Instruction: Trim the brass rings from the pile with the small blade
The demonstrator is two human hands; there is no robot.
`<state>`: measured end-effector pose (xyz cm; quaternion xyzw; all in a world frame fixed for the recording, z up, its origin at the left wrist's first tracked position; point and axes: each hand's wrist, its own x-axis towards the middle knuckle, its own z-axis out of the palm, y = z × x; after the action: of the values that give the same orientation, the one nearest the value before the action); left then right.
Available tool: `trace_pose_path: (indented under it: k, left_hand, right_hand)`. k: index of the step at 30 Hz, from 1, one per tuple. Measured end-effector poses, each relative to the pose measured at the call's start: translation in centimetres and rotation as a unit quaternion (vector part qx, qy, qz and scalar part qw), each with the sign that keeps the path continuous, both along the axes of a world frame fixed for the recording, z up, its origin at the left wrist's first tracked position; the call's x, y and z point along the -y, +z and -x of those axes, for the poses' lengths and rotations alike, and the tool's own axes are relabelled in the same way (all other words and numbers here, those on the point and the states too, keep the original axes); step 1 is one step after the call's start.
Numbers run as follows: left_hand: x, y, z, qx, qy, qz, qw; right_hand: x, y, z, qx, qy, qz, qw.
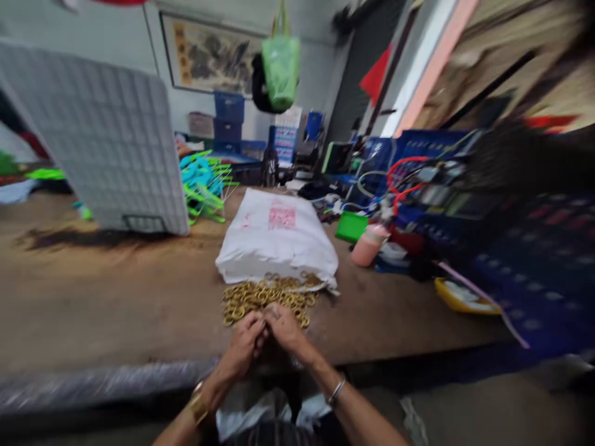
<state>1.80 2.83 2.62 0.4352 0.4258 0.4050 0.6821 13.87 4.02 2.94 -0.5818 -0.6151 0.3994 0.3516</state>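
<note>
My left hand and my right hand meet at the near side of a heap of brass-coloured rings. The fingers of both are curled and pressed together, fingertips touching. Whatever lies between them is too small and too covered to make out. Just beyond, the rings run up against the open-looking near end of a white sack with a red printed square, and a few lie on its edge. A gold watch sits on my left wrist, a metal bangle on my right.
To the left stands a large grey ribbed panel, with green and blue hangers beside it. On the right are a green tray, a pink bottle, a yellow dish and a machine with red tubing. The wooden table ends close before me.
</note>
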Motion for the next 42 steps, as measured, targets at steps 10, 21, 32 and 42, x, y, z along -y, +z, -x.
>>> trace_pose_path:
  k: [10,21,32,42]
  left_hand:
    - [1.5,0.4,0.5,0.04,0.005,0.007,0.999]
    - [1.5,0.7,0.2,-0.01,0.037,-0.014,0.999]
    - [1.2,-0.5,0.1,-0.038,0.053,-0.063,0.996]
    - [1.1,0.6,0.4,-0.019,0.073,-0.027,0.997]
  right_hand:
    - [0.5,-0.2,-0.7,-0.009,0.013,-0.059,0.998]
    - [2.0,-0.7,-1.4,0.292,0.079,-0.103,0.947]
    - [1.6,-0.7,-1.1,0.362,0.085,-0.071,0.926]
    - [1.6,0.9,0.7,0.413,0.06,-0.032,0.908]
